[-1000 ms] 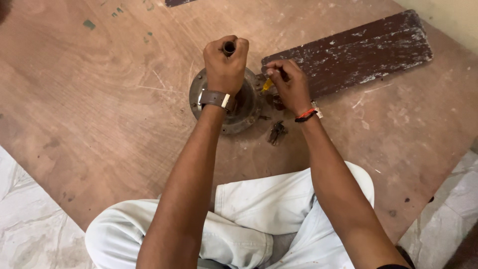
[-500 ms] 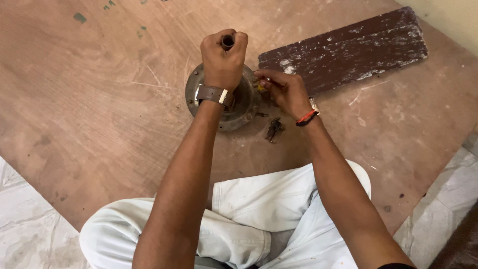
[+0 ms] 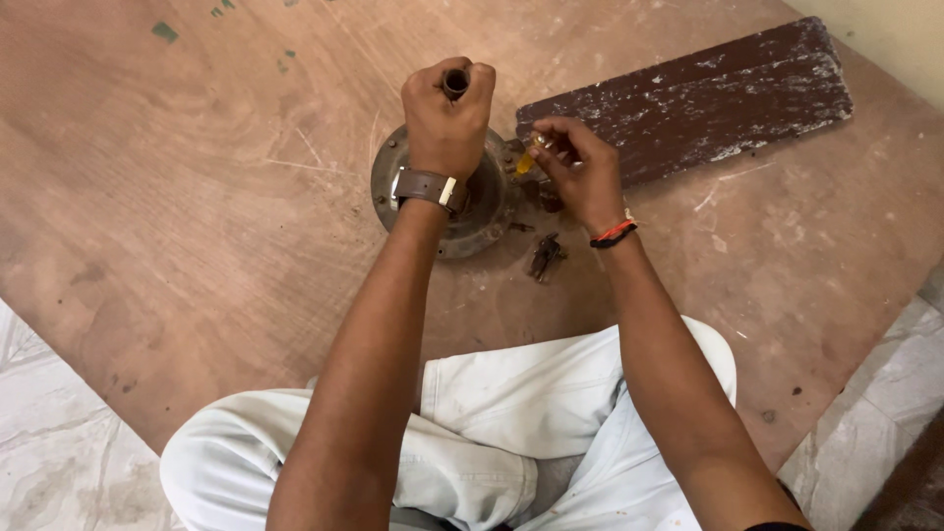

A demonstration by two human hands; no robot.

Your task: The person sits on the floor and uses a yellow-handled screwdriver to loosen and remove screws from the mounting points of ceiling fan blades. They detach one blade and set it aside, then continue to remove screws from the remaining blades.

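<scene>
Two hands worked at one spot. Against half a second earlier, little had shifted: the round metal hub (image 3: 462,211) lay in the same place on the plywood board (image 3: 177,226), so the same step was likely continuing. Left hand (image 3: 447,123) stayed fisted around the upright shaft (image 3: 455,81), hub directly below those fingers. Right hand (image 3: 580,167) pinched a small yellow-handled tool (image 3: 526,159), tip at the hub's rim, beside the dark plank (image 3: 688,98). Loose dark parts (image 3: 544,256) lay just below that wrist.
</scene>
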